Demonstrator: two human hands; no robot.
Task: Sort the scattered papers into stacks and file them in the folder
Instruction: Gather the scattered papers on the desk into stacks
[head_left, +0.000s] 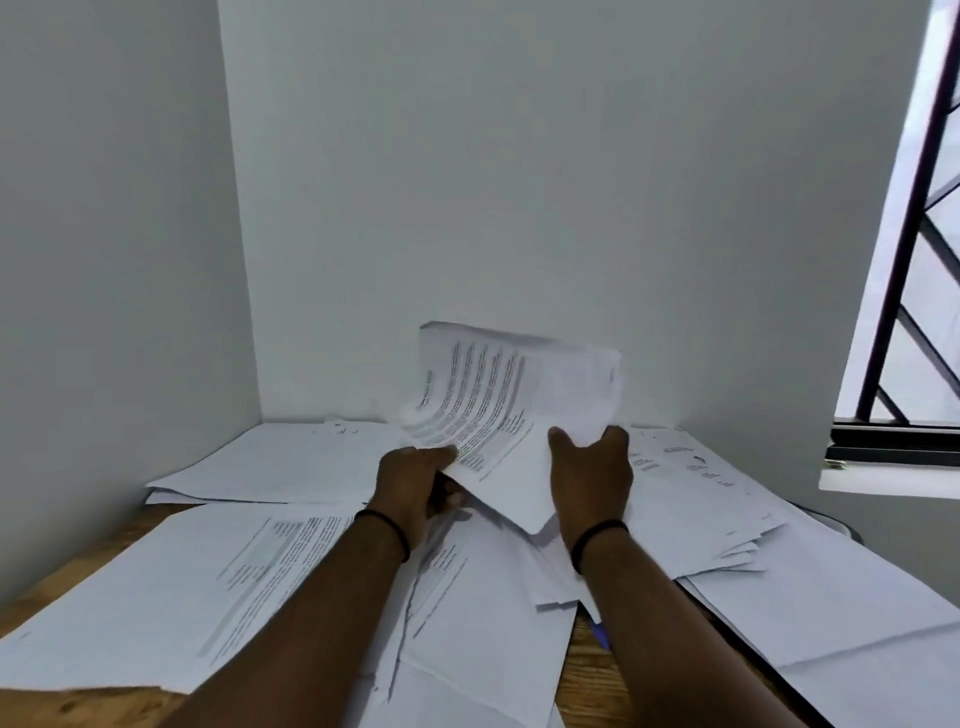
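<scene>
Wooden table (78, 564) sitting in the wall corner | loose printed sheets (218, 587) sprawling over most of it, overlapping | fanned stack (711, 514) lying right | blue object (599, 631) peeking out under papers, unclear what

Soft daylight from the window (914, 249) at right; motion-blurred raised sheets (498, 395); wide-angle edge bending.

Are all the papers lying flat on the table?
No, both the left hand and the right hand hold a bundle of papers lifted above the loose sheets on the table.
</scene>
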